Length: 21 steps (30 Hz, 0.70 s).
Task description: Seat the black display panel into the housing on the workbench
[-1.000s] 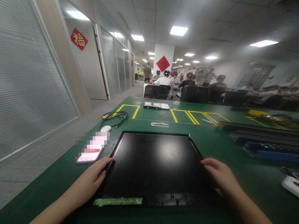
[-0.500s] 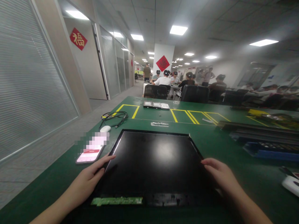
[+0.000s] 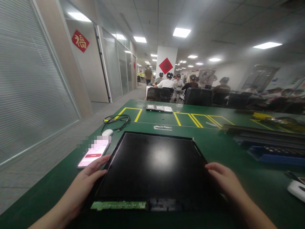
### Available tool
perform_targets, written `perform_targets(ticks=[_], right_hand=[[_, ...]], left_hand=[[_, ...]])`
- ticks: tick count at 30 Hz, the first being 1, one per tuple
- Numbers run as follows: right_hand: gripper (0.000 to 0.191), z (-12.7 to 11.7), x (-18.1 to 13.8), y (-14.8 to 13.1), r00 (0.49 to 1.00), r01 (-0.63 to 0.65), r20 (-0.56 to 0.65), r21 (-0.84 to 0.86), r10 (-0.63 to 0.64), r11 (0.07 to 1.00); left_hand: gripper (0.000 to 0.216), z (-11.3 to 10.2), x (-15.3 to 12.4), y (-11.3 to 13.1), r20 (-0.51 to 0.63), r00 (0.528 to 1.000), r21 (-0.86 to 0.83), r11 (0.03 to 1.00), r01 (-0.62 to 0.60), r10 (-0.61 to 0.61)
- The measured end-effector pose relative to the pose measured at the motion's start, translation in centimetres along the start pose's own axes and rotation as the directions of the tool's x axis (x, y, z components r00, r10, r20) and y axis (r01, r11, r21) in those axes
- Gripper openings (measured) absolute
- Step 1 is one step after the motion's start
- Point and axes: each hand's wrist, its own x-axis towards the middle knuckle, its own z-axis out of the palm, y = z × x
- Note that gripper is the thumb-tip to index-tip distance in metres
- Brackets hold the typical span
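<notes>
A black LCD screen panel (image 3: pixel 152 165) lies face up on the green table in front of me. A strip of green circuit board (image 3: pixel 119 205) runs along the left part of its near edge. My left hand (image 3: pixel 91 175) grips the panel's left edge, with the index finger along the frame and the thumb close by. At the opposite side, my right hand (image 3: pixel 220 173) holds the right edge, fingers and thumb near each other. The undersides of both hands are hidden.
Left of the panel are a lit phone (image 3: pixel 94 154), a white mouse (image 3: pixel 107 132) and a coiled black cable (image 3: pixel 116 120). Several hard drives (image 3: pixel 159 108) sit farther back. Blue and dark trays (image 3: pixel 274 154) stand right, beside a white device (image 3: pixel 296 190). People sit beyond the table.
My left index finger has slid outward from the screen face to the left frame edge. My right hand stays at the right edge, and the panel has barely moved.
</notes>
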Motion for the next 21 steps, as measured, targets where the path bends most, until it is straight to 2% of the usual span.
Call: perform_targets(ticks=[2, 4, 8, 17, 21], right_hand=[[0.025, 0.01, 0.05, 0.15, 1.0, -0.013, 0.005, -0.003, 0.013, 1.0], [0.025, 0.02, 0.09, 0.23, 1.0, -0.019, 0.007, -0.002, 0.019, 1.0], [0.025, 0.03, 0.12, 0.12, 1.0, -0.003, 0.006, 0.0, 0.003, 1.0], [0.025, 0.02, 0.07, 0.0, 1.0, 0.018, -0.003, -0.018, -0.018, 1.0], [0.026, 0.14, 0.21, 0.37, 1.0, 0.002, 0.01, -0.03, -0.001, 1.0]], left_hand=[[0.046, -0.04, 0.0, -0.15, 0.027, 0.999, -0.073, 0.997, 0.039, -0.037], [0.061, 0.0, -0.22, -0.17, 0.08, 0.994, -0.116, 0.99, 0.079, -0.07], [0.088, 0.24, -0.78, 0.1, 0.156, 0.982, -0.118, 0.985, 0.128, -0.109], [0.079, 0.02, -0.82, 0.36, 0.212, 0.971, -0.105, 0.985, 0.138, -0.113], [0.084, -0.04, -0.69, 0.04, 0.234, 0.965, -0.131, 0.98, 0.149, -0.116]])
